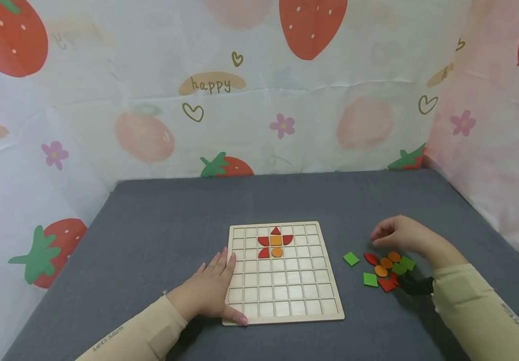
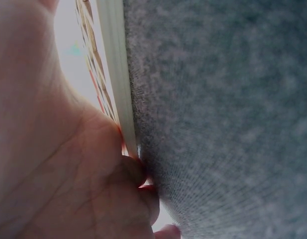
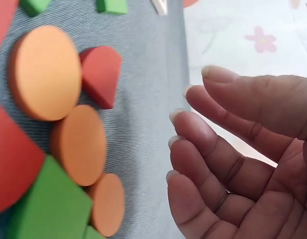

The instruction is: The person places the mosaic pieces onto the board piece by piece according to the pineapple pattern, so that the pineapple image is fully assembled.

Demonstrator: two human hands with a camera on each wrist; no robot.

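Observation:
My left hand point(image 1: 210, 288) rests at the left edge of a wooden grid board point(image 1: 286, 286), fingers straight, thumb on its near corner. In the left wrist view, the palm point(image 2: 58, 149) lies against the board's pale side point(image 2: 116, 64). On the upper part of the board lie an orange square point(image 1: 276, 240), an orange circle point(image 1: 277, 252) and several red pieces, among them a triangle point(image 1: 275, 231). My right hand point(image 1: 404, 234) is just beyond the loose pieces, its fingers point(image 3: 193, 154) loosely bent and holding nothing. Near it are orange discs point(image 3: 46, 74) and a red leaf-shaped piece point(image 1: 370, 258).
Right of the board, green squares point(image 1: 351, 258) and more red pieces point(image 1: 386, 285) lie loosely grouped on the grey cloth point(image 1: 174, 210). A black strap point(image 1: 415, 285) hangs under the right wrist. Printed curtains point(image 1: 309, 145) stand behind the table and at its sides.

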